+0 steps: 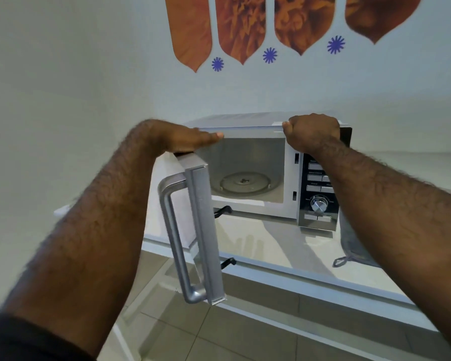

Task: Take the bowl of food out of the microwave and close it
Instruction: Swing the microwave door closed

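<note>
A silver microwave [245,121] stands on a white counter [271,246] against the wall. Its door [206,230] swings wide open toward me, edge on, with a long bar handle [175,230]. Inside, only the round glass turntable [245,182] shows; no bowl is in view. My left hand [188,139] lies flat, palm down, on the top edge of the open door. My right hand [310,134] is curled over the microwave's top front edge above the control panel [318,196].
A grey cloth or pot holder [354,246] lies on the counter right of the microwave, partly behind my right forearm. The counter's front edge runs across below, with tiled floor [219,321] under it. Orange wall decals hang above.
</note>
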